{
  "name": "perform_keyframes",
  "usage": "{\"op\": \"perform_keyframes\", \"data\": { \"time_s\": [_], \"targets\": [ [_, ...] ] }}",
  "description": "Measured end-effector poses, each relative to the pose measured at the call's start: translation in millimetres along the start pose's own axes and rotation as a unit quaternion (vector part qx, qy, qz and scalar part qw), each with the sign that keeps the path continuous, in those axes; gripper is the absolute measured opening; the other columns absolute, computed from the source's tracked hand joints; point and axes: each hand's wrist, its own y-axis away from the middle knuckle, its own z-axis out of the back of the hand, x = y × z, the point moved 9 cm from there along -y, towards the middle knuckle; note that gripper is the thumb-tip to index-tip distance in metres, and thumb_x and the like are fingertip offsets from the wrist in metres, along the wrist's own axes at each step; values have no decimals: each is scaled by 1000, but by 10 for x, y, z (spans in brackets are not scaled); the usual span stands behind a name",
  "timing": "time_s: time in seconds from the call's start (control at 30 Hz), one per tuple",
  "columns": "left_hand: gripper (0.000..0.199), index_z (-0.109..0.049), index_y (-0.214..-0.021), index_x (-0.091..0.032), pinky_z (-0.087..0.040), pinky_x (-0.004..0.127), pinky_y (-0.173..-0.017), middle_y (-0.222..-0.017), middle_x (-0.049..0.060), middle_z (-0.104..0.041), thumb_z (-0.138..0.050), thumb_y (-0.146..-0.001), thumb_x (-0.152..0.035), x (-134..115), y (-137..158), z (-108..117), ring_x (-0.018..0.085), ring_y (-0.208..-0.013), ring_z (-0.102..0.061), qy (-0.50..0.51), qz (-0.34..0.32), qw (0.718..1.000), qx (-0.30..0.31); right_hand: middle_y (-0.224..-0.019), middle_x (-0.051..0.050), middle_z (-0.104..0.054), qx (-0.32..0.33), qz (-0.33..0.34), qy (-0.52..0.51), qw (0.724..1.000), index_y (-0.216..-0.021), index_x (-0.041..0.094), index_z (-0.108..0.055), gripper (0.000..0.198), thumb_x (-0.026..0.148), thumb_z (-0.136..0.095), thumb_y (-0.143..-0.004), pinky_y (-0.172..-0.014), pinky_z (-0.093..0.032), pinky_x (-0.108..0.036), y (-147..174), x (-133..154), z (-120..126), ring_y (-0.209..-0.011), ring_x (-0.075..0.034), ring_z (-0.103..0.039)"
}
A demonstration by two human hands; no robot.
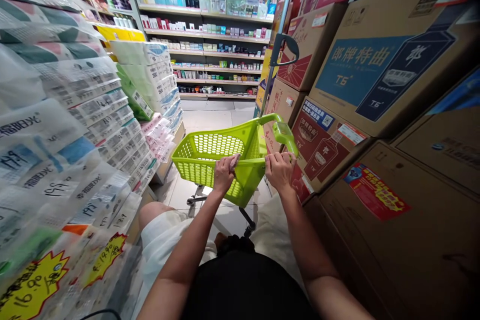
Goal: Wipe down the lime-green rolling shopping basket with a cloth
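A bright green shopping cart with a perforated basket stands just in front of me, turned at an angle, its handle toward the right. My left hand is closed over the basket's near side rim. Something small and pinkish, perhaps a cloth, pokes out by its fingers; I cannot make out what it is. My right hand is wrapped around the cart's rim at the corner beside the handle. No goods show in the visible part of the basket. Dark wheels show below it on the tiled floor.
Stacked tissue packs line the left side, with yellow price signs near me. Cardboard boxes rise close on the right, beside a metal pole with a dark grip. Shelves of small products stand across the far end.
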Motion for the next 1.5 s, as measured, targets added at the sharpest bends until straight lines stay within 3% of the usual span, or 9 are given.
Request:
{"op": "perform_keyframes", "data": {
  "time_s": [0.2, 0.43, 0.5, 0.6, 0.7, 0.8, 1.07, 1.3, 1.5],
  "targets": [
    [52, -74, -122, -22, -44, 51, -104, -120, 15, -70, -50, -79, -4, 583, 0, 418, 34, -113, -60, -57, 106, 990, -67, -92, -7, -69, -7, 1, -3, 1000, -89, 22, -71, 33, 34, -45, -105, -109, -27, -47, 11, 104, -65, -96, -25, -51],
    [58, -68, -129, -25, -40, 52, -111, -130, 11, -68, -49, -79, -3, 28, 103, 90, 31, -125, -57, 24, 52, 996, -71, -92, -7, -68, -9, -12, -8, 1000, -88, 23, -70, 35, 35, -43, -106, -110, -25, -47, -26, 264, -119, -99, -26, -50],
    [63, -65, -134, -26, -40, 51, -114, -134, 11, -66, -50, -77, -3, 20, 176, 73, 31, -127, -56, 40, 46, 995, -83, -94, -7, -68, 3, -8, -14, 1000, -90, 23, -70, 33, 34, -43, -106, -110, -25, -47, -35, 253, -139, -100, -26, -51],
    [64, -62, -137, -24, -40, 51, -116, -136, 14, -61, -51, -76, -4, 398, 333, 269, 32, -130, -54, 39, 120, 980, -153, -94, -7, -68, 11, 3, -11, 1000, -91, 23, -70, 31, 33, -44, -106, -111, -25, -46, -38, 235, -151, -100, -26, -51],
    [65, -57, -139, -14, -39, 53, -117, -134, 21, -57, -50, -75, -4, 974, 557, 540, 36, -133, -52, 21, 274, 930, -242, -93, -6, -68, 3, 8, -9, 1000, -90, 23, -70, 32, 33, -44, -106, -111, -25, -46, -28, 243, -147, -99, -25, -52],
    [63, -52, -139, -8, -37, 55, -117, -132, 26, -55, -50, -76, -5, 1183, 663, 563, 38, -133, -52, 17, 342, 904, -257, -93, -7, -68, -2, -4, -18, 1000, -90, 23, -70, 32, 33, -44, -105, -110, -26, -47, -13, 245, -147, -99, -26, -51],
    [35, -60, -118, -21, -52, 51, -99, -118, 14, -58, -60, -83, -19, 448, 683, -130, 34, -110, -61, 27, 202, 971, -127, -94, -7, -68, 15, -7, -14, 1000, -92, 23, -69, 32, 34, -42, -106, -112, -24, -47, 5, 234, -130, -101, -26, -52],
    [63, -49, -148, -19, -53, 47, -95, -130, 19, -56, -52, -85, -10, 890, 828, 216, 33, -113, -64, -10, 314, 932, -178, -95, -7, -69, 16, -11, -24, 1000, -92, 23, -69, 30, 33, -44, -105, -112, -25, -48, 22, 228, -112, -101, -26, -52],
    [43, -57, -137, -20, -48, 51, -107, -129, 18, -56, -45, -95, -17, 371, 689, -106, 32, -119, -59, 56, 205, 967, -138, -95, -8, -68, 11, -18, -21, 1000, -92, 23, -70, 31, 33, -43, -105, -112, -24, -49, 61, 253, -91, -100, -26, -51]
  ]
}}
